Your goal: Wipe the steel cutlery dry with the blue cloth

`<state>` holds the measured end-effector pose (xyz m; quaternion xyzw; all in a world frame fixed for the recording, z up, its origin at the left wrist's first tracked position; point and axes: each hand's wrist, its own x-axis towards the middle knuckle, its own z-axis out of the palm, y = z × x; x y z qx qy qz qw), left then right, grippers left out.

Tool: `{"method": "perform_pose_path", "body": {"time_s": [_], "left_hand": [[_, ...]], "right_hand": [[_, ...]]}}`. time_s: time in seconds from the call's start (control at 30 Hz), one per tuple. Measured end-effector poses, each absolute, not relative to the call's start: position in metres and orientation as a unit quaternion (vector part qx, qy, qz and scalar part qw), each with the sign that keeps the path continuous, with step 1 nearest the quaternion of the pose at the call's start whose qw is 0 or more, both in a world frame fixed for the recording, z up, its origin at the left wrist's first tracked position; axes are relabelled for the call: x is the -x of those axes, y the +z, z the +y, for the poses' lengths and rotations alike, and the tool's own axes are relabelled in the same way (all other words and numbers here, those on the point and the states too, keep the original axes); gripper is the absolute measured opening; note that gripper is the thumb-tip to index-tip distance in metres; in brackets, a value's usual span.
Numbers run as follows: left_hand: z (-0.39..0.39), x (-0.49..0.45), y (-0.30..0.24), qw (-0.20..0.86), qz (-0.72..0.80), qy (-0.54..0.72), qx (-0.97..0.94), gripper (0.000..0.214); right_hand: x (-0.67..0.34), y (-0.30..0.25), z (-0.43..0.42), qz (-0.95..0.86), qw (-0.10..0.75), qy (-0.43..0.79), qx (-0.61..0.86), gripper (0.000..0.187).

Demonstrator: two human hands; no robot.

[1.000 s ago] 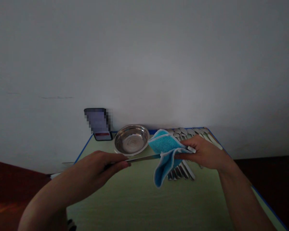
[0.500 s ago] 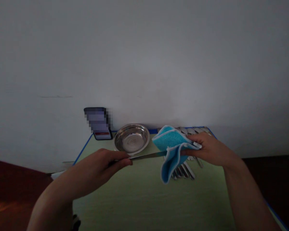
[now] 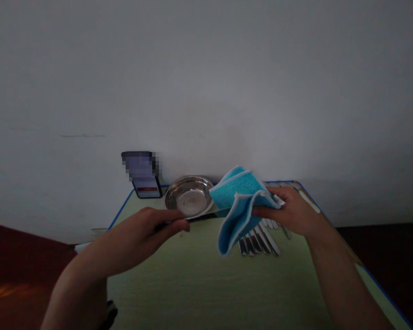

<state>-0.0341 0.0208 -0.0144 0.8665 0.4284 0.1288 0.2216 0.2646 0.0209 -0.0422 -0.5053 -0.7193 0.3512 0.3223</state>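
Observation:
My left hand (image 3: 151,228) grips the handle of a table knife (image 3: 206,215), its blade pointing right above the table. My right hand (image 3: 291,211) holds a folded blue cloth (image 3: 239,201) with a white edge, pinched around the blade's far end. The knife's tip is hidden inside the cloth. Both hands hover over a pale green table (image 3: 199,284).
A steel bowl (image 3: 189,196) stands at the back of the table by the wall. A phone (image 3: 142,176) leans on the wall to its left. Several pieces of cutlery (image 3: 261,238) lie in a row under and behind my right hand. The table has a blue rim.
The cloth slid left along the blade toward my left hand, after having moved right half a second before. The left hand stayed nearly still.

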Motion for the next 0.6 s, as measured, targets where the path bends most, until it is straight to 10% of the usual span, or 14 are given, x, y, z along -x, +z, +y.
{"method": "perform_pose_path", "body": {"time_s": [0.6], "left_hand": [[0.031, -0.002, -0.028, 0.288, 0.453, 0.082, -0.84, 0.036]], "right_hand": [[-0.208, -0.066, 0.039, -0.16, 0.734, 0.608, 0.259, 0.015]]}}
